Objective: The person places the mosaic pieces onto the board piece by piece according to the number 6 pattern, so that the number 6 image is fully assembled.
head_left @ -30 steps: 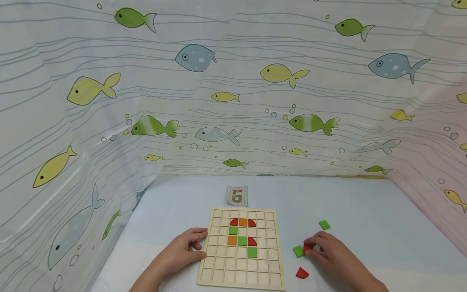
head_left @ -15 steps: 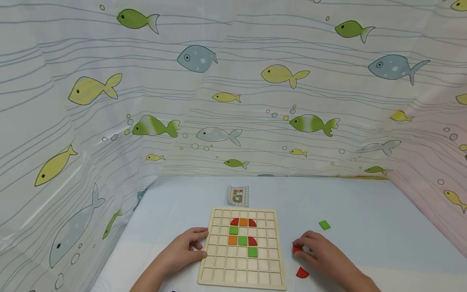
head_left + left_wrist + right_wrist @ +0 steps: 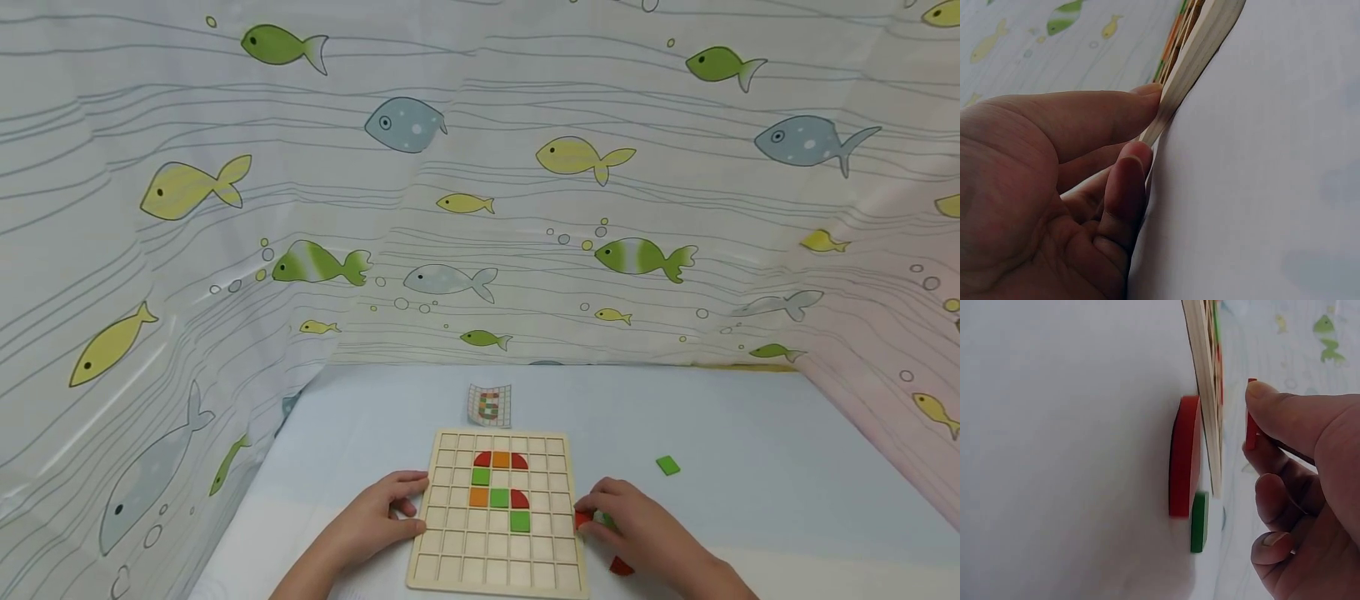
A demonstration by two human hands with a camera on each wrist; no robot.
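My left hand [image 3: 378, 517] lies along the left edge of a wooden grid board [image 3: 491, 571]. Its thumb and forefinger tips touch the rim [image 3: 1200, 53] with a gap between them, while lower fingers bend inward. Between thumb and forefinger, my right hand [image 3: 626, 521] pinches a red tile [image 3: 1251, 422], held upright close to the board's right edge; the fingers cover much of its shape. On the board, red quarter-circle tiles [image 3: 519, 460], orange squares [image 3: 501, 460] and green squares [image 3: 520, 522] form part of a curved figure.
Near the right hand lie a red quarter-circle tile [image 3: 621, 567] and a partly hidden green tile [image 3: 607, 521]. Another green tile [image 3: 668, 465] rests farther right. Behind the board is a small paper card [image 3: 489, 405] with a coloured grid figure. Fish-printed sheeting [image 3: 525, 225] surrounds the table.
My right hand has carried the red tile leftward, past the green tile, up to the board's right edge. The left hand and the tiles on the board keep their places.
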